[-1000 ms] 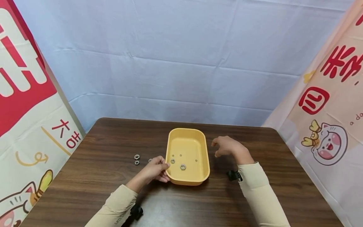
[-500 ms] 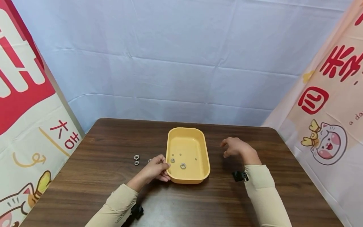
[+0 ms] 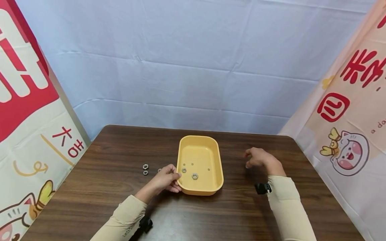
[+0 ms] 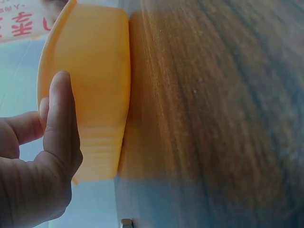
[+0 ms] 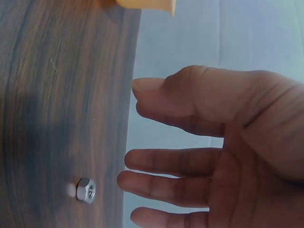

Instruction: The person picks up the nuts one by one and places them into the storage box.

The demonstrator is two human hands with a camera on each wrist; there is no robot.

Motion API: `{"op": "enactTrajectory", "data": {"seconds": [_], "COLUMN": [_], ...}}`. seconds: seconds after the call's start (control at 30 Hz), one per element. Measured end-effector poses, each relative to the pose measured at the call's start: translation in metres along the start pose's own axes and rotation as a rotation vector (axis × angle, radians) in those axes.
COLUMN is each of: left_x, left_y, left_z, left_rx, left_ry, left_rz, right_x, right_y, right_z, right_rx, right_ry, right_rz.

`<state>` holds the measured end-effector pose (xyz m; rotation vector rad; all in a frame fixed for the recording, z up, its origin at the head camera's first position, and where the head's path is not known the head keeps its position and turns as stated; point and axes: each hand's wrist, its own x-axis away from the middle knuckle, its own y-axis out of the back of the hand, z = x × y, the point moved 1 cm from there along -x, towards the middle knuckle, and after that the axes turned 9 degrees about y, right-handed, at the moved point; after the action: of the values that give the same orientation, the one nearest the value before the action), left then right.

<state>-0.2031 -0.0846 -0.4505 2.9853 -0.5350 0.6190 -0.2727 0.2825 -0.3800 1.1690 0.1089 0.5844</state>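
Note:
My left hand (image 3: 164, 179) pinches the near-left rim of a yellow plastic tray (image 3: 217, 154), thumb over the rim and fingers outside, as the left wrist view also shows. Lying in the tray are several hex nuts: a large nut (image 3: 195, 176), a medium nut (image 3: 184, 170) and tiny ones near them. To the tray's right, my right hand (image 3: 261, 158) hovers above the table with fingers loosely bent and nothing in them. A steel hex nut (image 5: 86, 190) lies on the table below its fingers in the right wrist view; the head view hides it.
Left of the tray, two hex nuts (image 3: 145, 166) lie on the dark wooden table (image 3: 120, 147), and another nut (image 3: 159, 170) shows partly beside my left hand. A pale cloth (image 3: 181, 83) hangs behind the table's far edge, with printed banners at both sides.
My right hand has moved to the right, away from the tray, staying above the table. The left hand, the tray and the visible nuts stay put.

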Motion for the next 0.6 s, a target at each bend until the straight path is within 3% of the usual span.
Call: {"op": "enactTrajectory", "data": {"seconds": [0.43, 0.6], "left_x": [-0.001, -0.001], "left_y": [0.001, 0.001], "left_z": [0.0, 0.001], "left_rx": [0.012, 0.014], "left_ry": [0.006, 0.011], "left_rz": [0.01, 0.011], "right_x": [0.001, 0.002], "right_y": [-0.003, -0.007], "right_z": [-0.029, -0.044], "right_rx": [-0.034, -0.012], "right_ry": [-0.056, -0.052], "right_rz": [-0.037, -0.085]}}
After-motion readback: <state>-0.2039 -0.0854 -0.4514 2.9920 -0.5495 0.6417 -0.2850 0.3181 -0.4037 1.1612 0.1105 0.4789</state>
